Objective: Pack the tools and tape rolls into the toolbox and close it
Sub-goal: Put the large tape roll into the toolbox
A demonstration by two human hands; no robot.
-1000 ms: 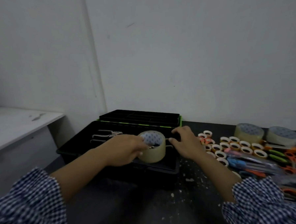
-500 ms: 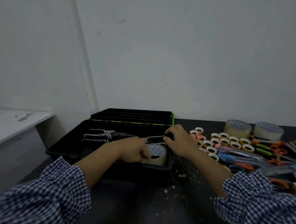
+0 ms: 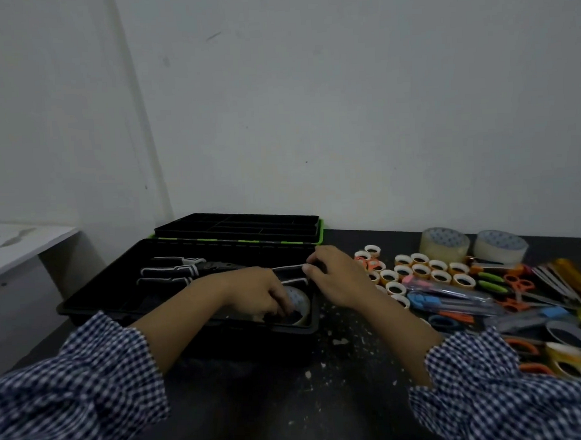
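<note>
Packing step, roughly a third in by my guess. Toolbox (image 3: 94,290) sits open at the left end of the table (image 3: 342,402), lid (image 3: 235,227) laid flat behind it. — A

What are the hands doing? — B

Both are at the box's right end. Left hand (image 3: 256,290) is down inside, fingers curled over a clear tape roll (image 3: 298,300) lying in the near right corner. Right hand (image 3: 336,278) pinches the handle end of a striped-handle tool (image 3: 290,270) just behind that roll. Looks like it's holding the tool aside so the roll can seat. — A

Next move? — B

Let go of the roll, lay the tool flat, then reach right. Two more large rolls (image 3: 444,250) stand near the wall, well apart from the box. Those are bulky, so they should go in before the small stuff. — A

Box contents so far? — B

Pliers (image 3: 174,271) at the back left, black grips with pale stripes, jaws pointing right. Roll in the corner is translucent with a printed core; can't tell if it's fully down. — A

And the leftovers? — B

Small orange-core rolls (image 3: 419,270) clustered just beside the box, scissors (image 3: 518,283) and pens further right. Lid can't shut until those are in. — A
</note>
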